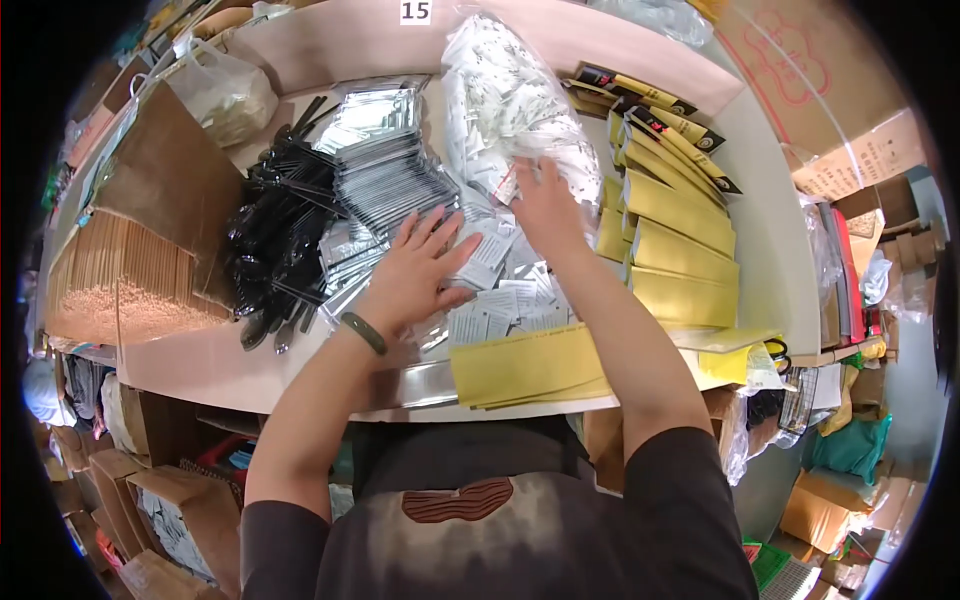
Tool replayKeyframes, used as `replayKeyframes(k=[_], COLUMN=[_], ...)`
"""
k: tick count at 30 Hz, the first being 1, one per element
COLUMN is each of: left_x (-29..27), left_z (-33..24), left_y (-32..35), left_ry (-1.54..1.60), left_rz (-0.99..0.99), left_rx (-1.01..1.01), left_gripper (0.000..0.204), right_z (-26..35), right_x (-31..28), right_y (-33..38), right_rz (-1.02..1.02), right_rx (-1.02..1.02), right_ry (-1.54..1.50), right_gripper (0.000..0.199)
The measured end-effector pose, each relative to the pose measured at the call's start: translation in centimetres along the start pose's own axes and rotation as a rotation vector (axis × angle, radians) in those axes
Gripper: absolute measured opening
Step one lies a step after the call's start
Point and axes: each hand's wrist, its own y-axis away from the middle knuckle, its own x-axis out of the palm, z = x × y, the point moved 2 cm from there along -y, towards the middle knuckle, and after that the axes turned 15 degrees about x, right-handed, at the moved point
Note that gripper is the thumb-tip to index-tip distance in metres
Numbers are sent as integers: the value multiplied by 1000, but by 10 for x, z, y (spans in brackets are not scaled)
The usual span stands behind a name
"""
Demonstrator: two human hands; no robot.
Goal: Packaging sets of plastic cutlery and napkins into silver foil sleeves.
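Observation:
My left hand [420,272], a green bangle at its wrist, lies spread open over white printed slips [487,252] and the edge of some shiny silver packets. My right hand [547,212] reaches to the lower end of a clear plastic bag [510,90] full of small white printed slips. Its fingers look apart and touch the bag's contents; I see nothing held in them. More loose slips [515,303] lie between my forearms. Close to my left hand is a stacked row of flat silver packets [392,180]. Yellow paper sleeves [530,368] lie at the near table edge.
Left of the packets is a pile of black-handled items [285,225], beside a cardboard box [150,250] tightly filled with brown card. Overlapping yellow sleeves [685,240] line the right side. A raised rim [350,40] edges the table; scissors [777,352] hang at its right corner.

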Motion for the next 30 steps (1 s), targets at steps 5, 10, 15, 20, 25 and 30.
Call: replayKeyframes(k=[5, 10, 15, 20, 25, 30], left_x=[1, 2, -1, -24, -20, -29], left_z=[51, 76, 56, 13, 17, 1], left_y=[-6, 1, 6, 35, 108, 113], left_ry=[65, -8, -2, 20, 93, 251], left_rz=[97, 128, 238, 73, -152, -86], left_rx=[117, 118, 221, -69, -614, -299], left_gripper=[71, 69, 67, 69, 43, 31], right_z=[-10, 7, -14, -29, -18, 37], right_x=[49, 29, -7, -25, -42, -31], right_y=[-52, -32, -3, 18, 36, 85], right_rz=[-48, -86, 25, 31, 4, 340], right_rx=[-64, -30, 50, 106, 256, 257], right_ry=[40, -134, -286, -360, -342, -707], right_gripper=[55, 40, 20, 17, 16, 11])
